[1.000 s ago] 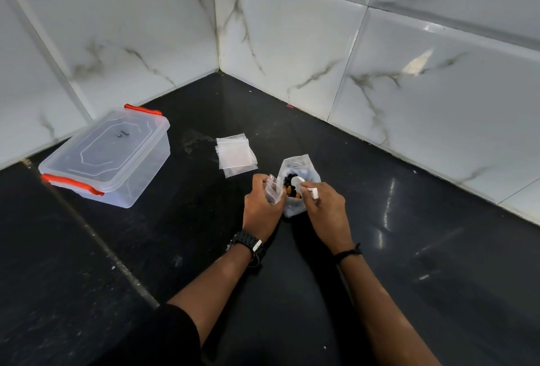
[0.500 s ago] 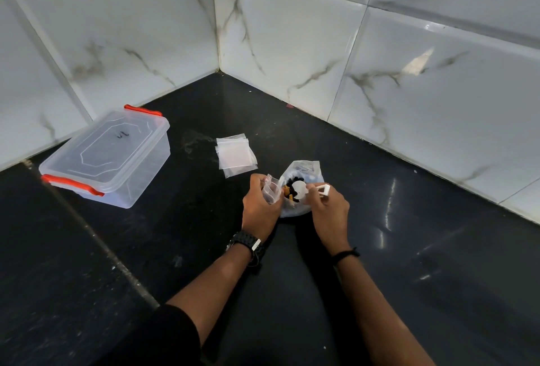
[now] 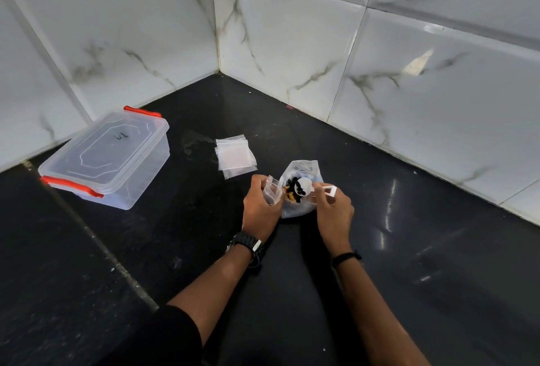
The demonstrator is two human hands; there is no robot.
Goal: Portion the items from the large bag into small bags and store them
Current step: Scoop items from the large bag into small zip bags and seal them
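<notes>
lifting the scoop [image 3: 305, 187] clear of the large bag [image 3: 301, 205], right grip [image 3: 333, 213] clamped on its handle; left grip [image 3: 261, 207] pinching the small bag [image 3: 272, 193] open for filling.

both hands raised close together, forearms reaching forward

left hand [image 3: 261, 207] is curled, fingers pinching a small bag [image 3: 271, 193], a black watch on its wrist; right hand [image 3: 334, 210] is closed around the handle of a white scoop [image 3: 305, 186], a thin dark band on its wrist.
</notes>
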